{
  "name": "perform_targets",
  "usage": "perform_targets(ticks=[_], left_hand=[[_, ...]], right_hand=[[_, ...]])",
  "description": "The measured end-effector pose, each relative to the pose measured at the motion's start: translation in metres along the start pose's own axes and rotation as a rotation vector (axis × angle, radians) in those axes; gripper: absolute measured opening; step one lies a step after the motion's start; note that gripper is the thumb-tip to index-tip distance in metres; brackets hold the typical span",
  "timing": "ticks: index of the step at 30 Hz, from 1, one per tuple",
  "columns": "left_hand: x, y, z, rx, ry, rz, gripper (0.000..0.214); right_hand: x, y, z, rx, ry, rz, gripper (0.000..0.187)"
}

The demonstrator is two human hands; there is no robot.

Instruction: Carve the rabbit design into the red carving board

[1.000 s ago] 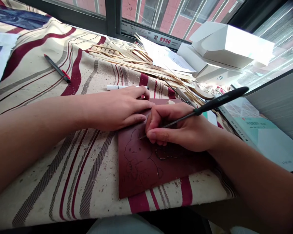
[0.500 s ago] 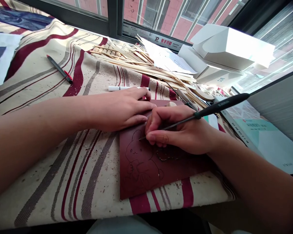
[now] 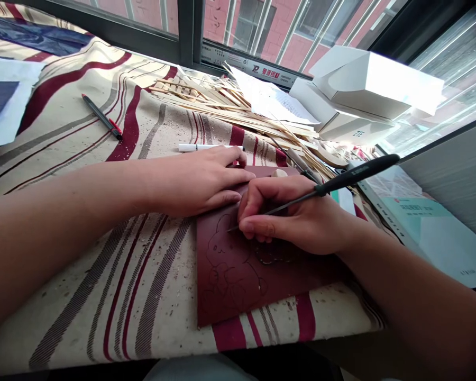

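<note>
Left hand lies flat and open, pressing the upper part of a dark maroon engraving board onto striped canvas cloth. Right hand pinches a black-handled needle scriber like a pen, its tip at the board beside a scratched rabbit-like outline. Board appears thin, stiff and light; likely to slide on the cloth unless pressed. Its face looks easily marked, so best taken by the edges, clear of the lines. Beyond it lie a white marker, bamboo strips and a black-and-red pen.
</note>
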State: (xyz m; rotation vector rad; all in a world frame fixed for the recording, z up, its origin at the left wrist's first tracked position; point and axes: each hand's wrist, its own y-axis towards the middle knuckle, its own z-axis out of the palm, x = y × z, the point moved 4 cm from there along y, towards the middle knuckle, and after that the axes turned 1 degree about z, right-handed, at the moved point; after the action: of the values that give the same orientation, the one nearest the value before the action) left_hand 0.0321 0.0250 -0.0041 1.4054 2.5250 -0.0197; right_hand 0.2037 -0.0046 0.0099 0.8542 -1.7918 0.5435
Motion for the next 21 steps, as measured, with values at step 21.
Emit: perform_targets(ticks=[21], left_hand=[[0.0013, -0.0018, -0.001, -0.054, -0.015, 0.03, 0.054]], right_hand=[[0.0001, -0.0007, -0.0008, -0.018, 0.005, 0.001, 0.026]])
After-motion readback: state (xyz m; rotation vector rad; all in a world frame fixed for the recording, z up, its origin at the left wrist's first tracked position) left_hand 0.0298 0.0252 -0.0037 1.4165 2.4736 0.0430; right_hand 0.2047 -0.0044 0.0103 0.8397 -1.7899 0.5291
